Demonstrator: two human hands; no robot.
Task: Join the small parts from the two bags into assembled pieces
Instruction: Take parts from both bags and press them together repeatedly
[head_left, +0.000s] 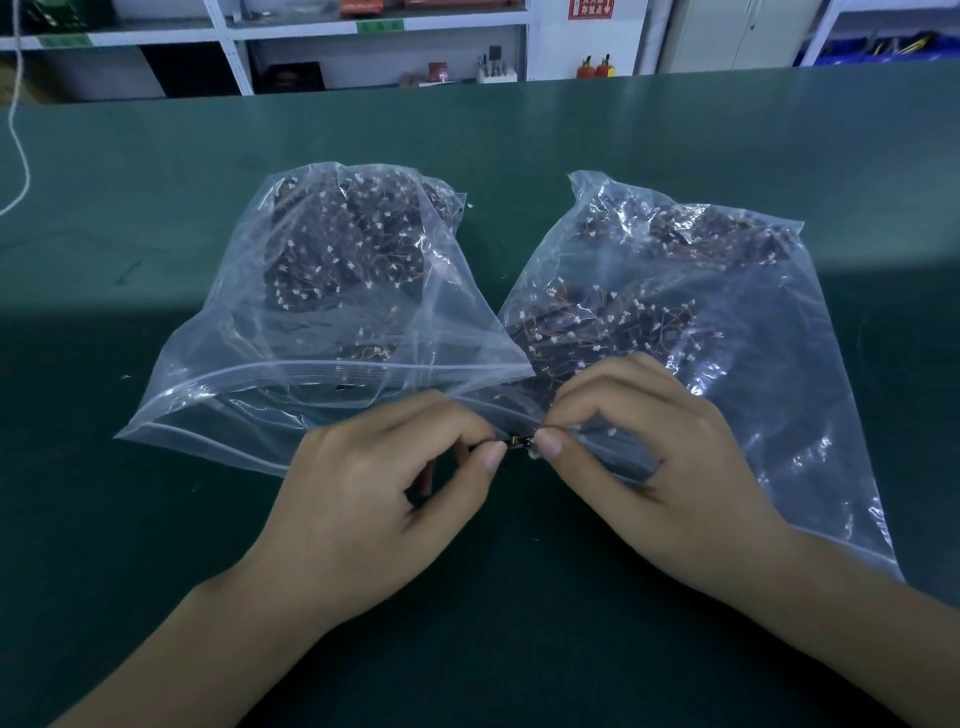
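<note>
Clear plastic is bulging with unjoined parts in the left bag (332, 291) and right bag (675, 312), so most work is remaining, while the left hand (384, 499) and right hand (644, 467) are pinching one small part (518, 442) just in front of the bags, each grip pressed together on it.

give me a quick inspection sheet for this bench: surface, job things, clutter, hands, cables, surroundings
surface: green table mat, a few small specks on it
job's things: two clear zip bags of small wired parts, left bag and right bag, side by side; small dark part held between both hands
clutter: nothing seen
grippers: left hand and right hand each pinch an end of the small part
cables: white cord at the far left edge
surroundings: white shelving and two red extinguishers behind the table
</note>
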